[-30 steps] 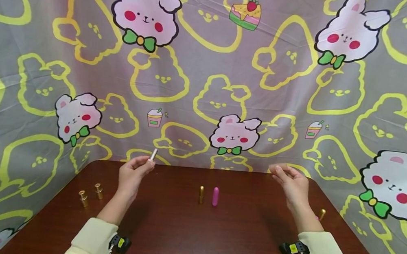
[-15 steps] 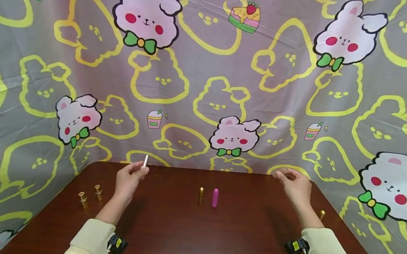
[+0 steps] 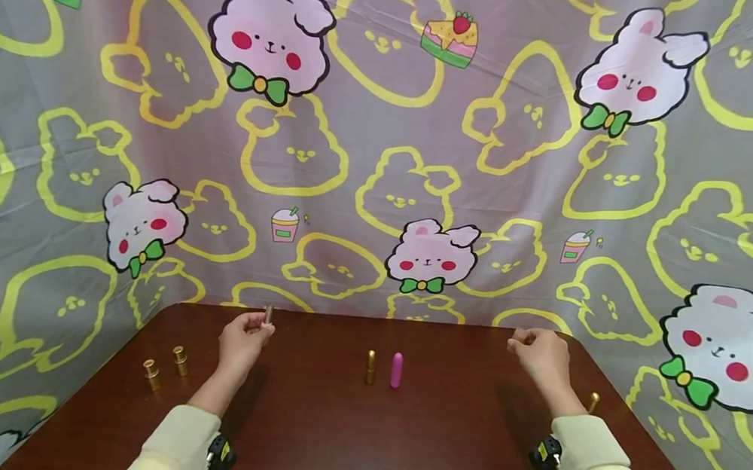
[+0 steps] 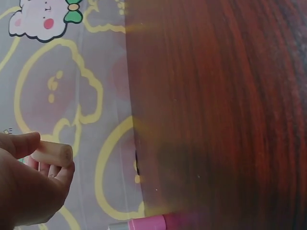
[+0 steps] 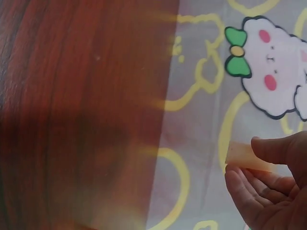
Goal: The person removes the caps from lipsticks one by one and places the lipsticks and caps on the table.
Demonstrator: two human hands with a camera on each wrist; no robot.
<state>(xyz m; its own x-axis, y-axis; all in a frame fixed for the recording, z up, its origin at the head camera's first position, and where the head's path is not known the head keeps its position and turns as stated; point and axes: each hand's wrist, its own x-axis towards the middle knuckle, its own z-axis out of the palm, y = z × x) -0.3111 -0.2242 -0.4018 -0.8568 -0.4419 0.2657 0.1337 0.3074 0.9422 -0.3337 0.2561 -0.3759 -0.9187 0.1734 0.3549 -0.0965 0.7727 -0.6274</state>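
Note:
My left hand [image 3: 245, 343] is raised over the back left of the table, pinching a short pale cylinder [image 4: 53, 152] between thumb and fingers. At the back right, my right hand [image 3: 542, 355] pinches a short, peach-coloured piece [image 5: 242, 155] with a straight end; its kind cannot be made out. Between the hands stand a slim gold tube [image 3: 370, 368] and a round-topped pink tube [image 3: 397, 371], side by side and touched by neither hand. A pink tube with a silvery end [image 4: 146, 223] shows at the bottom of the left wrist view.
Two gold spool-shaped pieces [image 3: 151, 374] stand left of my left forearm. Beside the right sleeve, a gold-topped piece [image 3: 594, 402] is partly hidden. The dark wooden table [image 3: 390, 448] ends at a patterned curtain [image 3: 347, 187] behind and on both sides.
Both hands have come down a little and moved slightly apart, still holding their pieces. The left cylinder has gone from leaning to nearly upright. The standing tubes stay in place.

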